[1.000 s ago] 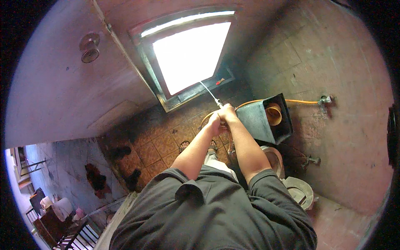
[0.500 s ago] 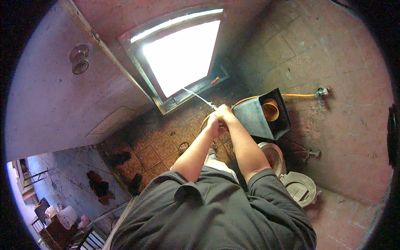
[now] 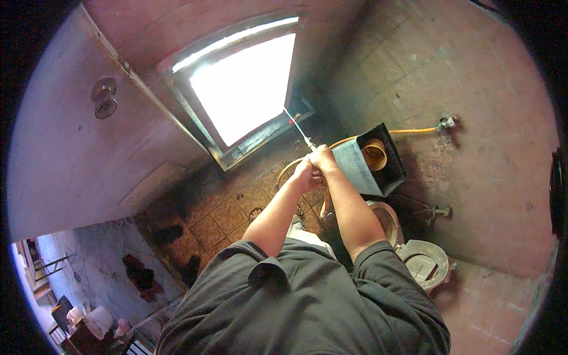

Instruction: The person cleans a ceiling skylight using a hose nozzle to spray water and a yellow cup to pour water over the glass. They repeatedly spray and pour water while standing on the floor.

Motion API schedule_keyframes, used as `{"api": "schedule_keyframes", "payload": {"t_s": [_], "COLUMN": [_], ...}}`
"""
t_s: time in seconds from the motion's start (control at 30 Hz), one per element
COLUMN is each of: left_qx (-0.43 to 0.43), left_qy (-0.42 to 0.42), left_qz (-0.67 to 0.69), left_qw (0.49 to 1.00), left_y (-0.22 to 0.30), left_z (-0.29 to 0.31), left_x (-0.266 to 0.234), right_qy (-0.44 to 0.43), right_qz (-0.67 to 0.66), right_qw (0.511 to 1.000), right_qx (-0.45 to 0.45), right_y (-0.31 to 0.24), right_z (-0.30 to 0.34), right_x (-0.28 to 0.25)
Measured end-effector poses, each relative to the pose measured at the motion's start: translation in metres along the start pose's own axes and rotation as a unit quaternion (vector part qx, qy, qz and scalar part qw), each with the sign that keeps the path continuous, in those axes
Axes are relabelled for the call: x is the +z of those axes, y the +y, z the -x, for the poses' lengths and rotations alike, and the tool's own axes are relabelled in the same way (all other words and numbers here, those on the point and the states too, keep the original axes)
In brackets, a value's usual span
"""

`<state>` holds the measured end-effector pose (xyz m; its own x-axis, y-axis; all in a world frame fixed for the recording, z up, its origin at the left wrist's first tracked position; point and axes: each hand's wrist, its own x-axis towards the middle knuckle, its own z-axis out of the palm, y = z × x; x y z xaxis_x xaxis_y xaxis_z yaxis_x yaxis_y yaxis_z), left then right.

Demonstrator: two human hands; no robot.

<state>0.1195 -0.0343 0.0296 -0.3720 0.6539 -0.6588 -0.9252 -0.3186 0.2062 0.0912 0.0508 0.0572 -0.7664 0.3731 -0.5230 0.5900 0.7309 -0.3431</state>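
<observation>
Both of my hands are together in front of me, closed around an orange hose (image 3: 325, 205). My right hand (image 3: 322, 157) grips it near its pale tip (image 3: 309, 142). Just below and to the left, my left hand (image 3: 305, 175) is closed against the right one; its fingers are partly hidden. From the tip a thin white stream, apparently water (image 3: 296, 123), runs up toward the lower right corner of the bright window (image 3: 245, 89). The hose loops over the floor and behind a dark square bin (image 3: 349, 163) to a wall tap (image 3: 447, 124).
A yellow-orange container (image 3: 374, 155) sits inside the bin. A toilet (image 3: 423, 263) stands right of my body. Brown tiles cover the floor (image 3: 210, 228). Another tap (image 3: 441, 212) is low on the right wall. A shower head (image 3: 105, 103) is on the left.
The white stream has swung from the window's lower middle to its lower right corner. My hands have turned slightly, and the hose now shows hanging below them. The view has shifted a little.
</observation>
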Motion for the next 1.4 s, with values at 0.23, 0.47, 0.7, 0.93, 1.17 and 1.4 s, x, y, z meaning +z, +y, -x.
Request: {"api": "schedule_keyframes", "payload": {"t_s": [0.23, 0.47, 0.7, 0.93, 1.17, 1.4], "left_qx": [0.027, 0.018, 0.036, 0.073, 0.14, 0.207], "left_qy": [0.037, -0.014, 0.004, 0.019, 0.016, -0.052], "left_qz": [-0.003, -0.012, -0.01, -0.043, -0.022, -0.02], "left_qw": [0.999, 1.0, 0.999, 0.996, 0.99, 0.977], "left_y": [0.004, -0.024, -0.018, 0.014, 0.049, 0.072], "left_z": [0.017, -0.01, -0.001, 0.032, 0.059, 0.078], "left_x": [0.028, 0.005, 0.016, 0.058, 0.081, 0.076], "right_qy": [0.036, -0.053, -0.011, 0.095, 0.097, 0.064], "right_qz": [0.006, -0.003, 0.001, -0.002, -0.052, 0.069], "right_qw": [0.999, 0.997, 0.999, 0.994, 0.986, 0.969], "right_qx": [-0.019, 0.059, 0.038, -0.047, -0.123, -0.229], "right_y": [0.007, 0.027, 0.018, -0.001, -0.056, -0.107], "right_z": [-0.003, -0.006, 0.005, 0.005, 0.035, 0.068], "right_x": [-0.011, 0.011, -0.003, -0.037, -0.086, -0.112]}}
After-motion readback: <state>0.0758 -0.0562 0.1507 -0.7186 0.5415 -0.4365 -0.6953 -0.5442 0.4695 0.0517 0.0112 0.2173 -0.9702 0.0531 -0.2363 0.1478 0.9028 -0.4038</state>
